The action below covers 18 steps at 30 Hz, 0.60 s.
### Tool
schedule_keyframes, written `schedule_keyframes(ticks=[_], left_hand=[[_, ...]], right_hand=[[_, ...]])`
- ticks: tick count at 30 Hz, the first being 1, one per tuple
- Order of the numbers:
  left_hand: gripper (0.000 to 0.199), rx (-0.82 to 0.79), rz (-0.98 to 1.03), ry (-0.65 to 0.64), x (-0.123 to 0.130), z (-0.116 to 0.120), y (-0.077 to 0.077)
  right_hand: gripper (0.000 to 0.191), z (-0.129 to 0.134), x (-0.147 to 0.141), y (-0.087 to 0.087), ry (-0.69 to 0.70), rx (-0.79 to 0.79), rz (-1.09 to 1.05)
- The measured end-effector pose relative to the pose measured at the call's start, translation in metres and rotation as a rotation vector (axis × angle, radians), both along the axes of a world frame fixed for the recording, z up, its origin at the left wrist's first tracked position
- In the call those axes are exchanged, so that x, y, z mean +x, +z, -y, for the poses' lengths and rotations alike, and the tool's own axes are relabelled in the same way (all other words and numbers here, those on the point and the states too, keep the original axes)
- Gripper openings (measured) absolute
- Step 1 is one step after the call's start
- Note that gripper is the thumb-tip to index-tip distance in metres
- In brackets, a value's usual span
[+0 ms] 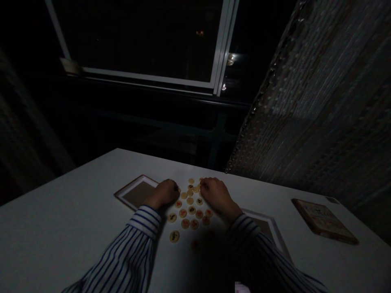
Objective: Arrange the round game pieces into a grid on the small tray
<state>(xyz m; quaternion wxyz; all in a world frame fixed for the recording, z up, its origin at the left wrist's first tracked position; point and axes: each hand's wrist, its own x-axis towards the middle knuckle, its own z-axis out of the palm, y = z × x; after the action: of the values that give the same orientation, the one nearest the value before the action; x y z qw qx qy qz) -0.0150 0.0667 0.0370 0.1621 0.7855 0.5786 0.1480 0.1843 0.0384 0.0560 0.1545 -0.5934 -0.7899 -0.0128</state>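
Note:
Several round wooden Chinese chess pieces (191, 210) lie loose on the white table, between my two forearms. Some show red or black characters, while others, like the plain piece (190, 201), have a blank face up. At the left edge of the group, my left hand (165, 192) is closed, its curled fingertips on a piece that is mostly hidden. My right hand (216, 194) reaches the far right of the group with bent fingers closed at another piece, partly covered by them. The dim light hides the exact grip of both hands.
An open shallow tray (124, 190) lies beside my left hand. A similar tray half (276, 234) is partly under my right forearm. Farther right on the table (76, 211) rests a wooden-edged box (324, 219). Beyond are a dark window (146, 77) and a bead curtain (305, 114).

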Motion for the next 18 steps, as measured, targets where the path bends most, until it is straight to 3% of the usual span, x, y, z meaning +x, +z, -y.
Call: schedule_keyframes(ticks=[9, 18], left_hand=[[0.02, 0.035, -0.03, -0.009, 0.001, -0.001, 0.002], [0.024, 0.052, -0.069, -0.038, 0.004, 0.001, 0.007]], right_hand=[[0.027, -0.012, -0.008, -0.016, 0.086, 0.008, 0.1], [0.026, -0.012, -0.009, -0.018, 0.13, -0.054, 0.169]])
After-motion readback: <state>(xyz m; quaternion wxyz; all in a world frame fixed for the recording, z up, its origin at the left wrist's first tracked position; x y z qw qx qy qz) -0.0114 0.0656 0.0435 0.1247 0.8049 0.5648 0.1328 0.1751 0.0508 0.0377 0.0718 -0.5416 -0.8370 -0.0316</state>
